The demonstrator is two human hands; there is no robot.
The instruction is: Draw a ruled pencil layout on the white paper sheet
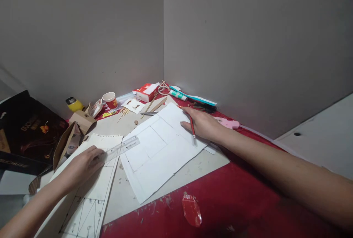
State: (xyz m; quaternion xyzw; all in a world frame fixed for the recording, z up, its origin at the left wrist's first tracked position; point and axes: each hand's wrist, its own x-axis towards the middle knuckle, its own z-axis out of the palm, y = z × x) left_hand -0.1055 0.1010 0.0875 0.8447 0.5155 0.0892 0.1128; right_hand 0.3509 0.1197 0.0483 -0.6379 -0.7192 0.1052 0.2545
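my left hand (82,164) pinches the clear ruler (122,149), stiff and slick, just left of the white sheet (157,149). my right hand (202,124) grips a red pencil (192,127) and presses that thin, floppy sheet flat at its far edge.

**Red table set in a wall corner**

The table (248,201) is covered in red, scuffed and flecked with scraps. A large grey board (193,168) is laid on it, and a white sheet (154,157) with ruled lines is spread on the board. A red paper cup (110,100), a red-and-white box (147,92), a glue stick (178,95) and wooden sticks (124,112) are crowded toward the corner. A dark box (24,131) is seen at the left edge.
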